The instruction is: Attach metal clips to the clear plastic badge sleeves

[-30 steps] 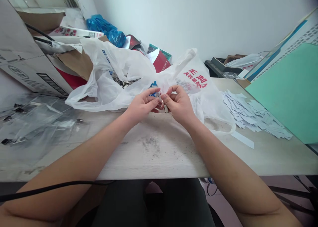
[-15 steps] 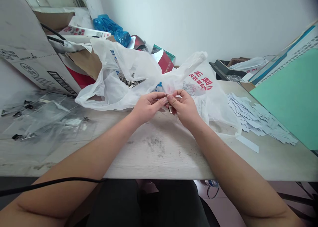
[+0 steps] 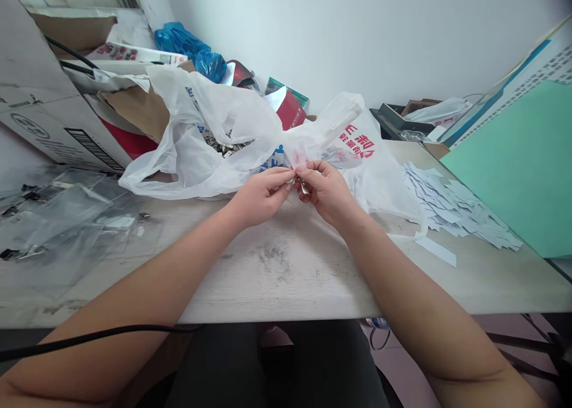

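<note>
My left hand [image 3: 263, 195] and my right hand [image 3: 325, 192] meet above the table, fingertips pinched together on a small shiny metal clip [image 3: 305, 187]. The clip's silvery end pokes out below my right thumb; the rest is hidden by fingers. Just behind my hands lies an open white plastic bag [image 3: 254, 113] with many metal clips [image 3: 226, 147] inside. A second white bag with red print [image 3: 379, 184] lies to the right of my right hand.
Clear plastic sleeves with clips [image 3: 67, 217] lie at left, before a cardboard box [image 3: 53, 116]. Paper slips [image 3: 456, 205] are heaped at right beside a green board [image 3: 513, 170]. A black cable [image 3: 98, 335] crosses my left forearm. Blue plastic bag [image 3: 190, 47] at the back.
The view has shifted slightly, so the surroundings sit a little further left. Both hands stay together on the metal clip, whose visible end has turned between the fingers.
</note>
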Demonstrator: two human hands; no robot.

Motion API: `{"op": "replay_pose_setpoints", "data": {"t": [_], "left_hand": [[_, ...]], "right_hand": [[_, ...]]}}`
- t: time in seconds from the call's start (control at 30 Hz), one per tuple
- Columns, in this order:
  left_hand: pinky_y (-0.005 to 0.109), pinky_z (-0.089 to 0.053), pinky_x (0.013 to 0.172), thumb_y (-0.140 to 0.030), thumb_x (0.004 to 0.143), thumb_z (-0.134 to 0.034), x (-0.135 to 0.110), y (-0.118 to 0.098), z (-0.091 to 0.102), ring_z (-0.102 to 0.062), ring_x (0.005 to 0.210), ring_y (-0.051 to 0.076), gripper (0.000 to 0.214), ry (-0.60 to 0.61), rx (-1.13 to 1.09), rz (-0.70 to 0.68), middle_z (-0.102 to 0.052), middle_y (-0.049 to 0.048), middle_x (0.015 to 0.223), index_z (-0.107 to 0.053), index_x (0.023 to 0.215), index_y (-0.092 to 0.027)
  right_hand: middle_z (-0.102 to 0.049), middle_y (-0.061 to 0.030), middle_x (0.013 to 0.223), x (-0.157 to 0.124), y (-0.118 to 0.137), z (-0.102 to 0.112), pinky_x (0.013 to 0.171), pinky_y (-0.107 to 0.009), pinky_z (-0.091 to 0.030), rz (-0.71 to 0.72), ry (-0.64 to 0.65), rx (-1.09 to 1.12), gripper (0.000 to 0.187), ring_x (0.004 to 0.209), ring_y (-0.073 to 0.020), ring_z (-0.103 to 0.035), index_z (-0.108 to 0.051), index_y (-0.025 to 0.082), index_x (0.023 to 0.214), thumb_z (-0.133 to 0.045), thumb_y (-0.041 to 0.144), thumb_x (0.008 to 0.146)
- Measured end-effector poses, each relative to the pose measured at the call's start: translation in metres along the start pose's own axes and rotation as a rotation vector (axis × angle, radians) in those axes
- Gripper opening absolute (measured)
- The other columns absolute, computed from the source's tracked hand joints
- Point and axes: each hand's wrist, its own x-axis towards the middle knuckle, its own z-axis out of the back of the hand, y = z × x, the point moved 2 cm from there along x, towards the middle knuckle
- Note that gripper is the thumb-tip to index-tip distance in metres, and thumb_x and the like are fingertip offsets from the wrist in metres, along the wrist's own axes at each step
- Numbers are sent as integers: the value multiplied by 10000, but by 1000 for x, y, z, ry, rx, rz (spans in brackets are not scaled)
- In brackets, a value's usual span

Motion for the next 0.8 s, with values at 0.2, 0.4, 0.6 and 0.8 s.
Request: {"op": "replay_pose_setpoints", "data": {"t": [0.2, 0.4, 0.6, 0.8], "left_hand": [[453, -686, 1003, -417, 1062, -775, -5, 11, -4, -801, 1122, 280, 490, -58, -234, 217, -847, 125, 1354, -834, 1517, -244], [460, -692, 1046, -409, 1057, -779, -4, 8, -6, -803, 1193, 301, 394, -99, -213, 178, -856, 124, 1354, -901, 1391, -239], [466, -673, 1127, -376, 1074, -745, -3, 8, -5, -780, 1283, 310, 342, -98, -119, 137, -836, 109, 1432, -930, 1346, -281], [480, -694, 1095, -408, 1025, -819, -3, 14, -6, -802, 1206, 306, 410, -103, -208, 190, -832, 121, 1431, -906, 1403, -274]], "right_hand": [[-741, 15, 756, 3, 0, 5, 610, -300, -451, -28, 33, 55, 674, 665, -150, -595, -571, 275, 934, -1121, 552, 661], [-725, 19, 759, 5, -1, 6, 619, -307, -476, -28, 42, 40, 712, 676, -161, -621, -554, 282, 953, -1116, 609, 662], [-747, 29, 759, 3, 3, 7, 631, -298, -488, -35, 66, 46, 749, 699, -161, -663, -543, 281, 966, -1143, 569, 624], [-797, 26, 807, 5, 0, 9, 667, -311, -538, -13, 94, -1, 739, 701, -156, -687, -544, 287, 1013, -1103, 628, 670]]}}
